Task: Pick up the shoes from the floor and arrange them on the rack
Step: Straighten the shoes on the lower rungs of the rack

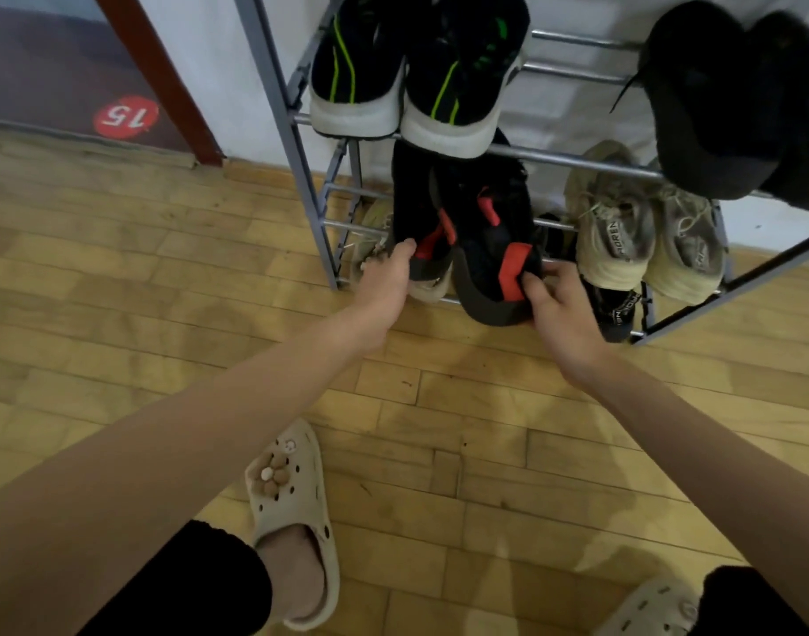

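A grey metal shoe rack (297,144) stands against the wall. Two black shoes with red patches lie side by side on its middle shelf. My left hand (386,277) holds the heel of the left black-and-red shoe (421,208). My right hand (556,309) grips the heel of the right black-and-red shoe (489,250), thumb on its red tab. Black sneakers with green stripes (416,71) sit on the upper shelf. A beige pair (645,231) lies on the middle shelf to the right.
A black pair (737,98) fills the upper shelf's right side. A black sandal (618,309) and a pale shoe (370,241) sit on the lowest shelf. My feet in cream clogs (297,511) stand on the wooden floor (163,277). A red "15" sticker (126,117) marks the left wall.
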